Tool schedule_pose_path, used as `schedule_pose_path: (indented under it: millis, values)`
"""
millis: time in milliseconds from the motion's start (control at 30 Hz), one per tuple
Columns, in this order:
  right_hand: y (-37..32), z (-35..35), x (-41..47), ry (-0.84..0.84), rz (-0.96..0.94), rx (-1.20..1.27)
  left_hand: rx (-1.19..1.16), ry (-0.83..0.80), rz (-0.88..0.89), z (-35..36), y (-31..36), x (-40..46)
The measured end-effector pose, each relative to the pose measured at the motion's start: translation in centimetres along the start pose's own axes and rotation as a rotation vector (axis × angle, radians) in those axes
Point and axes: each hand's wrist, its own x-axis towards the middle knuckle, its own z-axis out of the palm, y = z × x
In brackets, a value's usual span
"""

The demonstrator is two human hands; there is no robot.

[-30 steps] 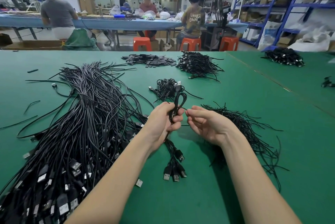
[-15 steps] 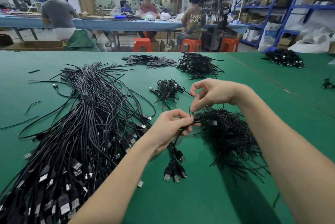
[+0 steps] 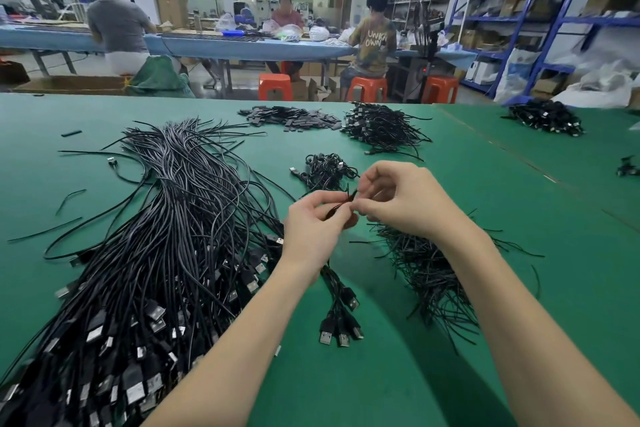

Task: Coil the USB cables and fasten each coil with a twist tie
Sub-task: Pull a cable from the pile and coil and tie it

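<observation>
While pinching 1 twist tie (image 3: 341, 205), both hands (image 3: 360, 208) above green table (image 3: 519, 219).

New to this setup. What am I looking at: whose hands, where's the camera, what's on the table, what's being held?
No machine here: a person's two bare hands, filmed by one wide-angle camera on their head, looking forward and down. On the green table lie a big bundle of loose USB cables, a heap of twist ties and a small pile of tied coils. The left hand grips a cable coil; the right hand pinches a twist tie at it.
</observation>
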Motion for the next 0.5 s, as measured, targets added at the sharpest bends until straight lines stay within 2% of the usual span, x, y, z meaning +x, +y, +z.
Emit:
schedule_pose_path:
  millis: [67, 200, 300, 367, 500]
  values:
    - [-0.2, 0.2, 0.0, 0.05, 0.082, 0.09, 0.194, 0.032, 0.172, 0.2, -0.3, -0.3]
    - [-0.8, 1.5, -0.3, 0.169, 0.188, 0.321, 0.391, 0.104, 0.481, 0.1, -0.2, -0.7]
    - [-0.7, 2.3, -0.5, 0.266, 0.177, 0.383, 0.475, 0.095, 0.606, -0.1, 0.0, -0.7]
    - [-0.3, 2.7, -0.4, 0.298, 0.126, 0.297, 0.412, 0.063, 0.52, -0.1, 0.2, -0.4]
    - [0.9, 3.5, -0.8, 0.353, 0.022, 0.247, -0.163, -0.123, -0.085, -0.1, 2.0, 0.4]
